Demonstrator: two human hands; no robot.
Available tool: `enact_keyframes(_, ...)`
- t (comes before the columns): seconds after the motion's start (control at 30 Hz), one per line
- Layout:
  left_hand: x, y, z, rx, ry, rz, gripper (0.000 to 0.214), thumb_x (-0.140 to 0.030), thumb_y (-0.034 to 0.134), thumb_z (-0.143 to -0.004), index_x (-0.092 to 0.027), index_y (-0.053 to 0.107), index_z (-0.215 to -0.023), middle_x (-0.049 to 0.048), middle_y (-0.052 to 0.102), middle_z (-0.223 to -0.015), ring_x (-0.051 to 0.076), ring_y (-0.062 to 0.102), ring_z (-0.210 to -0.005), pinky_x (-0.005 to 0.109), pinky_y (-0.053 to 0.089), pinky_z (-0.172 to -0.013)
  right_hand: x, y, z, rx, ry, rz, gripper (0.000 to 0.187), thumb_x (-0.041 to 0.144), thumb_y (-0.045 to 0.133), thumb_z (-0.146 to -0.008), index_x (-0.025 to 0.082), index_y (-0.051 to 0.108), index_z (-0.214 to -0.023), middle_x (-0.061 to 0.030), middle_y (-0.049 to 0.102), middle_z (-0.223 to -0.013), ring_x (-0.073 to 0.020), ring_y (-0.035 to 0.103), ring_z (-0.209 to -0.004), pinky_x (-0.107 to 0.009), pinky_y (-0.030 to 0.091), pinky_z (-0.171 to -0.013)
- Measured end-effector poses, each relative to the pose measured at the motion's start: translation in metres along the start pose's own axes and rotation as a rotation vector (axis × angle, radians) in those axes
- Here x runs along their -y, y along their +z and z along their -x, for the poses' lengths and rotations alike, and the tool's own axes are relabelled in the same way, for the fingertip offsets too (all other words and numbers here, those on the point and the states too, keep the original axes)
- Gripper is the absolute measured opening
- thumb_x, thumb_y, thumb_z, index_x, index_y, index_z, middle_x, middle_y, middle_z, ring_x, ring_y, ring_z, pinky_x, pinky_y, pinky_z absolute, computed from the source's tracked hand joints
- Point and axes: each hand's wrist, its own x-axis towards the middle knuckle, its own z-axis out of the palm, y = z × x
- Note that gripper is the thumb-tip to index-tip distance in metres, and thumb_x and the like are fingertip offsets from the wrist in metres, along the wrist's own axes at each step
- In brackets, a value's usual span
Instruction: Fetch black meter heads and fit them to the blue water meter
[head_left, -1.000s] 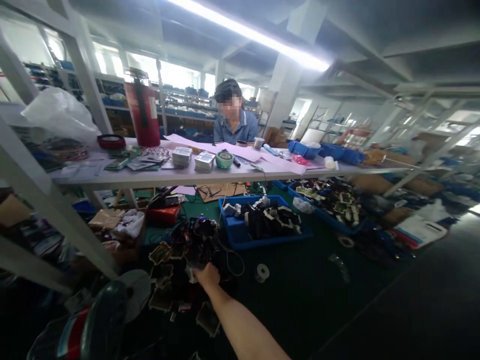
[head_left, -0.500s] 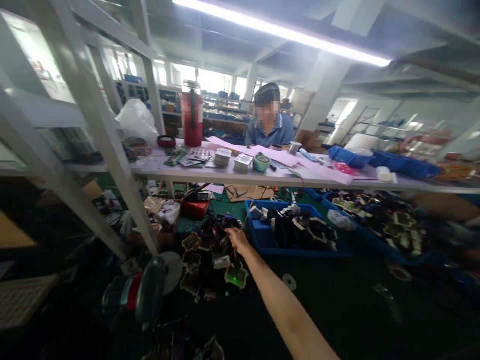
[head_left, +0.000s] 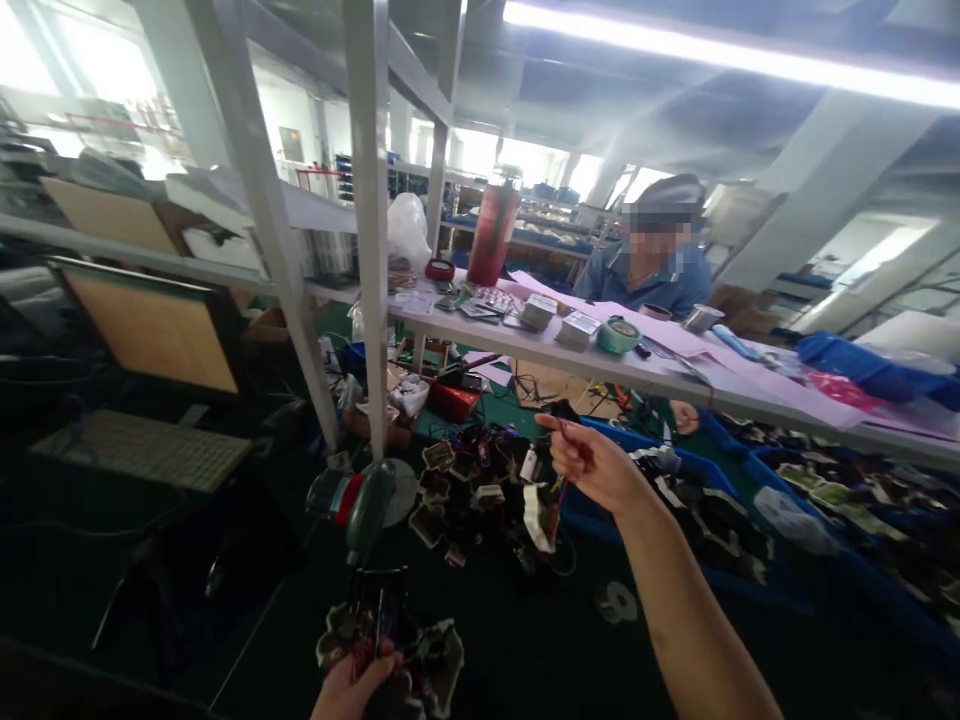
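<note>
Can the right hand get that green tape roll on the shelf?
Probably yes: the green tape roll sits near the shelf's front edge, with nothing seeming to block it. The right hand looks lower than that edge, so it would need lifting, and its fingers seem busy with a red wire.

Your view turned left: a screen now shows at 9 o'clock. Your left hand came in at 7 o'clock, holding red wires. Your right hand took thin wires to 4 o'clock, and the pale shell under it tipped up.
</note>
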Motion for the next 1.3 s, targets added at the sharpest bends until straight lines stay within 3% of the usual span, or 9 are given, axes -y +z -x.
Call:
enact_keyframes(0.17, -0.024, 0.008, 0.038, 0.107, 0.055, 0.087, 0.038, -0.036, 0.084, -0.053, -0.012, 0.062, -0.072, 0.0050, 0.066, -0.068, 0.016, 0.059, -0.065, 0.026, 0.047, -0.066, -0.010, 0.037, 0.047, 0.226, 0.042, -0.034, 0.034, 0.028, 0.066, -0.072, 0.015, 0.067, -0.104, 0.0021, 0.041, -0.060, -0.0068, 0.029, -0.046, -0.018, 0.036, -0.040)
enact_keyframes(0.33, -0.058, -0.010, 0.082, 0.062, 0.147, 0.126, 0.035, -0.035, 0.081, -0.056, -0.011, 0.062, -0.074, 0.0045, 0.064, -0.068, 0.014, 0.056, -0.063, 0.024, 0.045, -0.063, -0.017, 0.078, 0.067, 0.417, 0.140, -0.123, 0.042, 0.030, 0.068, -0.074, 0.016, 0.065, -0.113, -0.0009, 0.045, -0.065, -0.0086, 0.038, -0.050, -0.020, 0.043, -0.046)
enact_keyframes(0.53, -0.146, -0.045, 0.140, 0.014, 0.168, 0.077, 0.039, -0.036, 0.083, -0.058, -0.013, 0.061, -0.078, 0.0017, 0.063, -0.073, 0.014, 0.058, -0.068, 0.022, 0.048, -0.064, -0.011, 0.166, 0.052, 0.675, 0.169, -0.195, 0.036, 0.026, 0.065, -0.073, 0.013, 0.064, -0.107, -0.0010, 0.051, -0.070, -0.0098, 0.046, -0.060, -0.019, 0.046, -0.058)
enact_keyframes(0.7, -0.227, -0.085, 0.145, -0.030, 0.218, -0.106, 0.044, -0.037, 0.085, -0.056, -0.012, 0.063, -0.084, 0.0032, 0.066, -0.078, 0.013, 0.061, -0.069, 0.021, 0.050, -0.065, -0.003, 0.250, 0.009, 0.715, 0.068, -0.166, 0.030, 0.020, 0.057, -0.070, 0.011, 0.056, -0.099, -0.0002, 0.054, -0.070, -0.0095, 0.047, -0.059, -0.021, 0.041, -0.054)
enact_keyframes(0.83, -0.283, -0.122, 0.113, -0.035, 0.308, -0.198, 0.048, -0.038, 0.084, -0.056, -0.012, 0.062, -0.089, 0.0047, 0.068, -0.085, 0.014, 0.063, -0.073, 0.022, 0.051, -0.067, 0.000, 0.306, -0.039, 0.680, -0.029, -0.075, 0.024, 0.016, 0.051, -0.072, 0.011, 0.053, -0.095, 0.0008, 0.053, -0.067, -0.0080, 0.045, -0.057, -0.020, 0.037, -0.053)
enact_keyframes(1.0, -0.325, -0.156, 0.032, 0.057, 0.448, -0.243, 0.034, -0.032, 0.078, -0.060, -0.012, 0.063, -0.084, 0.0031, 0.068, -0.080, 0.013, 0.063, -0.071, 0.022, 0.049, -0.067, -0.013, 0.354, -0.101, 0.656, -0.092, 0.208, 0.022, 0.019, 0.050, -0.076, 0.010, 0.056, -0.094, -0.0002, 0.055, -0.064, -0.0090, 0.045, -0.055, -0.022, 0.036, -0.053)
enact_keyframes(1.13, -0.327, -0.166, -0.052, 0.108, 0.467, -0.297, 0.009, -0.015, 0.069, -0.071, -0.011, 0.061, -0.073, 0.0024, 0.065, -0.072, 0.012, 0.059, -0.065, 0.024, 0.049, -0.067, -0.046, 0.373, -0.149, 0.469, -0.021, 0.540, 0.018, 0.018, 0.047, -0.081, 0.011, 0.060, -0.091, -0.0006, 0.058, -0.065, -0.0096, 0.050, -0.058, -0.023, 0.040, -0.060)
enact_keyframes(1.3, -0.300, -0.162, -0.150, 0.126, 0.406, -0.490, 0.006, -0.011, 0.065, -0.081, -0.011, 0.059, -0.079, 0.0004, 0.062, -0.076, 0.014, 0.061, -0.073, 0.031, 0.052, -0.074, -0.121, 0.369, -0.209, 0.198, 0.062, 0.828, 0.014, 0.007, 0.048, -0.083, 0.013, 0.058, -0.074, 0.0018, 0.057, -0.061, -0.0101, 0.055, -0.063, -0.024, 0.045, -0.072)
